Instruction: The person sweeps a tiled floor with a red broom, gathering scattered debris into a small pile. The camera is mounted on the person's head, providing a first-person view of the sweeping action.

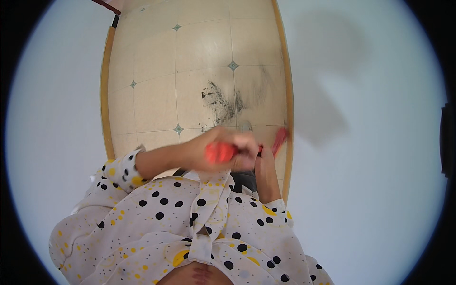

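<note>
My left hand (228, 151) is closed around the red end of a handle (220, 153), which points up toward me and is blurred. Just right of it, my right hand (266, 163) grips lower down on the same long-handled tool, apparently a broom. Only a short dark piece of shaft (260, 149) shows between the hands. Beyond my right hand, the tool's red head (280, 138) reaches down by the foot of the right wall. Black dirt (222, 103) lies scattered and smeared on the beige tiles ahead of my hands.
White walls rise close on the left (60, 107) and right (374, 171), each with a yellowish baseboard (289, 103) along the tiled floor (153, 107). At the far left stands a dark reddish frame edge (107, 6). A shadow (327, 107) falls on the right wall.
</note>
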A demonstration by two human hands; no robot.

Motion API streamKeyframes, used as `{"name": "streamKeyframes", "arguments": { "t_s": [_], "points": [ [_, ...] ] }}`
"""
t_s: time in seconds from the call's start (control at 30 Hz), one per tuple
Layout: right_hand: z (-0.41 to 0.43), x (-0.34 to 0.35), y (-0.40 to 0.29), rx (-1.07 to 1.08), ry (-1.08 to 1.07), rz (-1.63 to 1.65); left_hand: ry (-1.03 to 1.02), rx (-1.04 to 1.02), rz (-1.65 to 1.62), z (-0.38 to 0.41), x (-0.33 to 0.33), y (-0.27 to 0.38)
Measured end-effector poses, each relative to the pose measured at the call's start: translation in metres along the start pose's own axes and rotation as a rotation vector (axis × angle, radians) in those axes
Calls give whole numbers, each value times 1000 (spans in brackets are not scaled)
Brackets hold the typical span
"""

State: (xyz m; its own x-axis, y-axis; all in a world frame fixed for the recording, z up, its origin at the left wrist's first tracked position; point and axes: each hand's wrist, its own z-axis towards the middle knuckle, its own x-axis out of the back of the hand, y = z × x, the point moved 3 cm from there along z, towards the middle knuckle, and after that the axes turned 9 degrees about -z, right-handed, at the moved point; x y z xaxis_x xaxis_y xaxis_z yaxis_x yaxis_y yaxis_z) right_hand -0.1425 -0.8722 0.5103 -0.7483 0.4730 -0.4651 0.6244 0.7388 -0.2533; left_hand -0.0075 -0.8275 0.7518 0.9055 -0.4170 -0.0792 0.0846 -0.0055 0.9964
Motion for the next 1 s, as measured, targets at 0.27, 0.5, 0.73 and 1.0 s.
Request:
{"name": "streamKeyframes", "arguments": {
  "t_s": [0.27,0.5,0.73,1.0],
  "points": [
    [100,-29,-65,456,-510,-539,80,33,115,102,55,-27],
    [101,-160,-107,-135,-122,234,300,-84,186,124,93,25],
    [107,-227,-108,35,-370,-270,333,-172,246,106,107,27],
    [-16,-217,-30,7,-211,-222,463,-375,31,-10,103,86]
  ]
}}
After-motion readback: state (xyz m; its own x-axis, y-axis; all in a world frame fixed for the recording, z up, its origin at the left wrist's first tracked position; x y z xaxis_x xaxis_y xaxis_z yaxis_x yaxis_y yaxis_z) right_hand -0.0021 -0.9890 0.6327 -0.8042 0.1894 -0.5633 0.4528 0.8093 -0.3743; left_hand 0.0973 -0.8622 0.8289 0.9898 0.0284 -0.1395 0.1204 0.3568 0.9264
